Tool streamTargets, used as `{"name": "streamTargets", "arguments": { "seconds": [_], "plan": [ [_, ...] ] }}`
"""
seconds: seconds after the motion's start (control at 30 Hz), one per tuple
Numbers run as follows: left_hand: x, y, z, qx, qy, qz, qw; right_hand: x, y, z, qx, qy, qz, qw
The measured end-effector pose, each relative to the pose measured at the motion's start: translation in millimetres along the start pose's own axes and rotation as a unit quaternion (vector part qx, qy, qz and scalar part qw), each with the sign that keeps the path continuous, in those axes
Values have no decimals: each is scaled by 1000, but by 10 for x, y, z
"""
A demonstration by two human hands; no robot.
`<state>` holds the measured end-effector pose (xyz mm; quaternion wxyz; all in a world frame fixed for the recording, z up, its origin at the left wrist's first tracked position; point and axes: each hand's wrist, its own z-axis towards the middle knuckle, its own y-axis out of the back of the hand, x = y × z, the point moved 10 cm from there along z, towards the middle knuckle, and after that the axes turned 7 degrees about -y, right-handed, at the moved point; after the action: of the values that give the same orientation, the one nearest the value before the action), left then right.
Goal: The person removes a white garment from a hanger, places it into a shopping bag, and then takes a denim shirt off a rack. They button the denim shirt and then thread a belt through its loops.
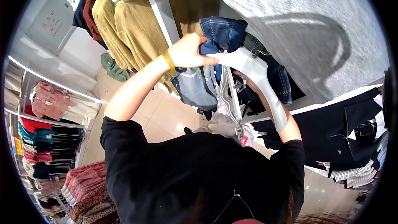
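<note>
Gripping a White Hanger Among Denim

Raised in front of the person, the left hand [188,52] pinches one tip of a white hanger [253,68], thumb and fingers closed on its smooth, glossy plastic. A yellow band [169,63] circles that wrist. The hanger is broad and curved like a pair of shoulders; its long axis runs from the left hand, at upper left, down to the lower right, where the far arm tapers to a rounded end beside the black sleeve. A metal hook shows at its crown, pointing up and right. The right hand [242,81] sits beneath the hanger's middle, mostly hidden behind it, so whether it is closed on anything cannot be told. A white clip bar [234,99] hangs below, nearly upright, over pale folded cloth. Behind the hanger hang dark blue denim garments [224,33], coarse-woven and seamed, and mustard shirts [128,29] of soft matte cloth. A grey knit garment [269,12] drapes across the top.
</note>
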<state>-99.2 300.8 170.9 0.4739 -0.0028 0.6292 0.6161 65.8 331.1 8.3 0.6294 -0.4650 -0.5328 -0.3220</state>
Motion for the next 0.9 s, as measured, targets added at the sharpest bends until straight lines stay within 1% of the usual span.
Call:
{"name": "streamTargets", "arguments": {
  "seconds": [0.03, 0.07, 0.1, 0.17, 0.2, 0.23, 0.3, 0.33, 0.37, 0.43, 0.47, 0.53, 0.57, 0.63, 0.67, 0.7, 0.8, 0.83, 0.9],
  "plan": [
    [-24, -46, -13, 19, -24, 15, 999, 172, -94, -44, 3, 47, -31, 998],
    [-50, -72, -19, 17, -39, 35, 998, -115, -35, 89, 73, -35, 72, 994],
    [-64, -83, -29, 1, -41, 34, 999, -178, -93, 197, 75, -35, 69, 994],
    [-6, -174, -37, -16, -31, 100, 994, -336, -224, 420, 25, -30, -88, 995],
    [62, -241, -36, -5, -5, 117, 993, -273, -425, 499, 96, 47, -53, 993],
    [69, -274, -49, -6, 3, 142, 990, -335, -372, 514, 53, 62, -89, 993],
    [66, -261, -55, -31, -10, 136, 990, -526, -397, 586, 101, -9, -43, 994],
    [81, -258, -64, -30, -7, 136, 990, -410, -419, 558, 104, 35, -162, 981],
    [66, -230, -67, -35, -11, 161, 986, -465, -469, 574, 177, 34, -161, 970],
    [32, -203, -86, -38, -14, 185, 982, -628, -395, 476, 144, -90, -176, 970],
    [15, -180, -100, -45, -13, 199, 979, -585, -414, 420, 143, -92, -176, 970],
    [-21, -149, -112, -49, -3, 228, 973, -440, -549, 282, 167, -112, -108, 974],
    [-25, -152, -113, -48, -3, 226, 973, -437, -535, 249, 166, -114, -107, 974],
    [-21, -119, -123, -60, 3, 241, 969, -454, -538, 161, 184, -125, -120, 968],
    [-43, -99, -129, -61, 4, 246, 967, -452, -548, 90, 191, -125, -159, 961],
    [-50, -97, -130, -59, 4, 245, 968, -424, -560, 21, 190, -127, -157, 961],
    [-31, -72, -139, -64, 20, 258, 964, -455, -630, -216, 224, -169, -198, 939],
    [-32, -79, -139, -61, 19, 256, 964, -446, -634, -261, 221, -171, -196, 940],
    [-49, -58, -146, -75, 14, 258, 963, -517, -684, -388, 251, -200, -198, 926]
  ]
}}
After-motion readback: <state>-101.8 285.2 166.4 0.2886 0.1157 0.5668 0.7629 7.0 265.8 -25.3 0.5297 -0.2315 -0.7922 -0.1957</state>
